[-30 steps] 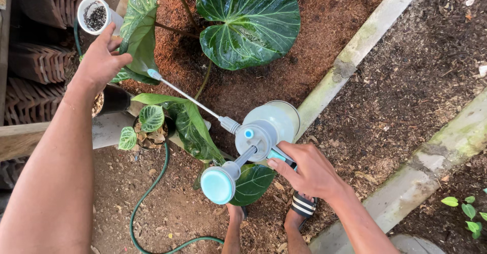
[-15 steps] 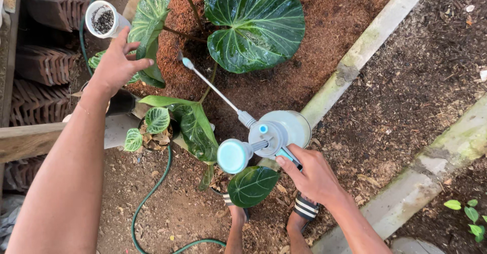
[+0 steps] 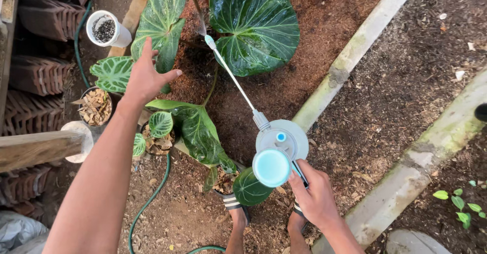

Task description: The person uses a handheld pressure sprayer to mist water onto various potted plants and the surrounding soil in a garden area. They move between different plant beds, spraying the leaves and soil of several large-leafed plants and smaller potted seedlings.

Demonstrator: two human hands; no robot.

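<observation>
**Sprayer wand over the big leaves**

While my right hand (image 3: 317, 195) closes around the handle of the pale blue pressure sprayer (image 3: 278, 152), my fingers are wrapped tight and the tank hangs just above my sandalled feet (image 3: 238, 208). Seen from my head camera, its thin white wand (image 3: 233, 79) runs up and to the left from the tank, and the nozzle tip sits at the edge of the large dark green leaf (image 3: 253, 25) with pale veins, over the reddish-brown mulch bed (image 3: 324, 30).

My left hand (image 3: 147, 76) is open, fingers spread, holding nothing. It lies against the lower part of a long lighter green leaf (image 3: 162, 23), with a smaller veined leaf (image 3: 112, 73) just beside my wrist. Below my forearm stand small pots filled with dry leaf litter (image 3: 95, 107), and more veined leaves spread between my arm and the sprayer.

A white cup of dark gravel (image 3: 106, 29) stands near the top left, well apart from the sprayer. A green hose (image 3: 152, 203) curls across the dirt by my feet, and a concrete edging strip (image 3: 355, 56) runs diagonally on the right.
</observation>
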